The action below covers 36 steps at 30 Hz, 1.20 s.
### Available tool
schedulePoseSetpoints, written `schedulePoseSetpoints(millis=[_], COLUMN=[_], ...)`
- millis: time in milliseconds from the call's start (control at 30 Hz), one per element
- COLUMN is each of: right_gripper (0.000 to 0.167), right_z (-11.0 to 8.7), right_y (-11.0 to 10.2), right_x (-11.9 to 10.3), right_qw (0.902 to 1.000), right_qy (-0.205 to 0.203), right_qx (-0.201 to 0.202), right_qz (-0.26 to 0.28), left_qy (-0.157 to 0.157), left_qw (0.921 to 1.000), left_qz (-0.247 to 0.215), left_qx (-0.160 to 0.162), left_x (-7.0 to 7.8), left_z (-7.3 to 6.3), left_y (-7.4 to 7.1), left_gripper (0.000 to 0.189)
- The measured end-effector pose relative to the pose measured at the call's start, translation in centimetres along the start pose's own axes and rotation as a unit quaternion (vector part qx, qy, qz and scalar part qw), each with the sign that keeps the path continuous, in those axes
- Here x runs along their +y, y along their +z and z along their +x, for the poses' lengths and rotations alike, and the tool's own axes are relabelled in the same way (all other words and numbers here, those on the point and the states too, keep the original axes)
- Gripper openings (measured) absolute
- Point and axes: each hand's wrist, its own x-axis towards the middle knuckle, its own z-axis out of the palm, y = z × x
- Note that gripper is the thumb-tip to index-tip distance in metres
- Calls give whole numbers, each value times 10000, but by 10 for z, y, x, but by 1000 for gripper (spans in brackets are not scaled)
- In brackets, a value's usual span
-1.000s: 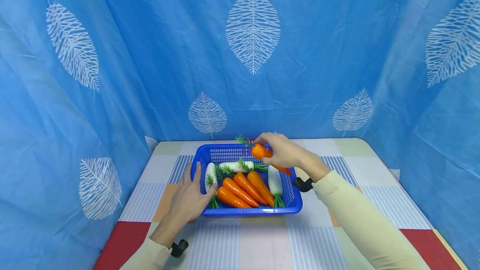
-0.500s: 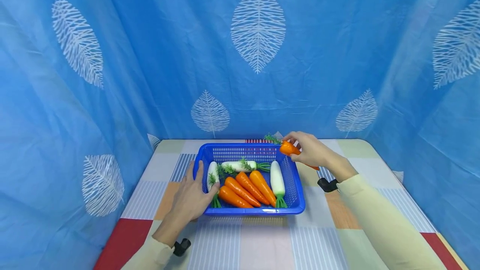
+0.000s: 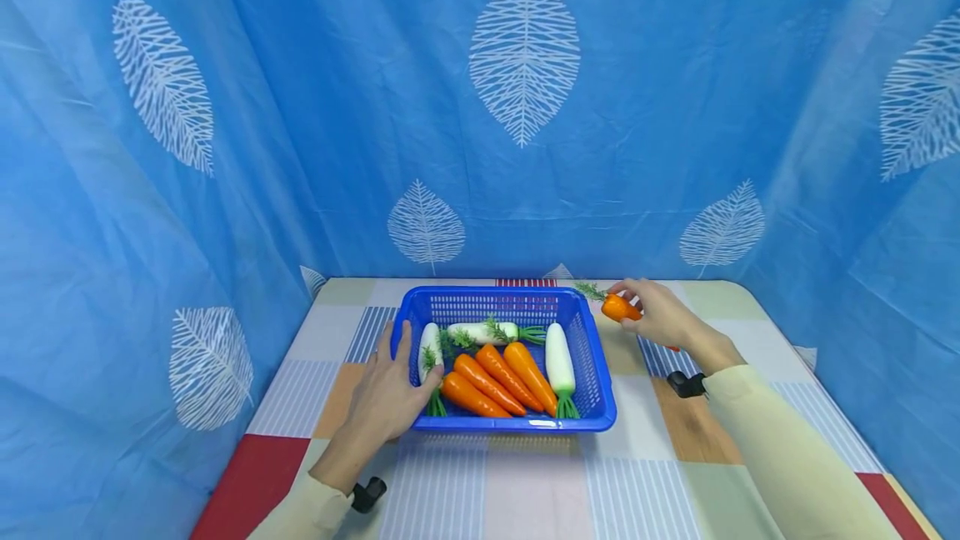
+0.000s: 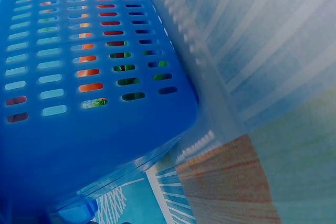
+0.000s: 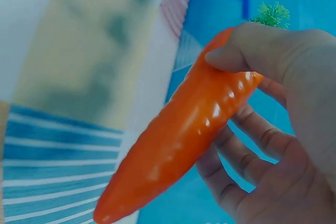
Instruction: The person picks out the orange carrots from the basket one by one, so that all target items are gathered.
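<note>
My right hand (image 3: 663, 315) holds an orange carrot (image 3: 621, 308) with a green top, to the right of a blue basket (image 3: 606, 386). In the right wrist view the thumb presses on the thick end of the carrot (image 5: 173, 135), its tip pointing down left. At the basket's left side, my left hand (image 3: 384, 398) lies over the rim with fingers extended and spread, the thumb reaching over the inside. Several carrots (image 3: 491, 382) lie side by side in the basket. Around them are white radishes (image 3: 559, 357) at right, left and back.
A patchwork-patterned cloth (image 3: 532, 490) covers the table under the basket. Blue curtains (image 3: 645, 107) with white leaf prints rise behind the table and along both sides. In the left wrist view, the slotted basket wall (image 4: 94, 135) fills the left half.
My right hand has carried the carrot rightward, out from over the basket and down past its right rim. The left hand keeps its place at the basket, and the head view has shifted slightly.
</note>
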Motion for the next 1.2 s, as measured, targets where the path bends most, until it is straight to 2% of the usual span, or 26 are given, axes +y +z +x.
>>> schedulePoseSetpoints(millis=[167,333,533,667,800,1200], right_gripper=[50,50,47,47,51,63], right_z=[-1,2,2,1,-2,-7], right_y=[7,18,28,30,31,28], right_x=[15,29,41,43,43,40], right_qw=[10000,9994,9986,9980,9976,9968], right_qy=[17,240,64,-6,93,95], right_qx=[21,-163,-234,-271,-336,-254], right_qz=[-88,-203,-475,-570,-602,-754], left_qy=[-26,-31,-30,-44,-43,-46], left_qw=[10000,10000,10000,10000,10000,10000], left_qz=[34,13,22,26,20,11], left_qx=[13,5,1,7,10,-2], left_x=[0,0,0,-1,0,0], left_z=[0,-1,-1,-1,-1,-2], left_y=[0,1,2,3,3,1], left_gripper=[102,103,103,104,104,104])
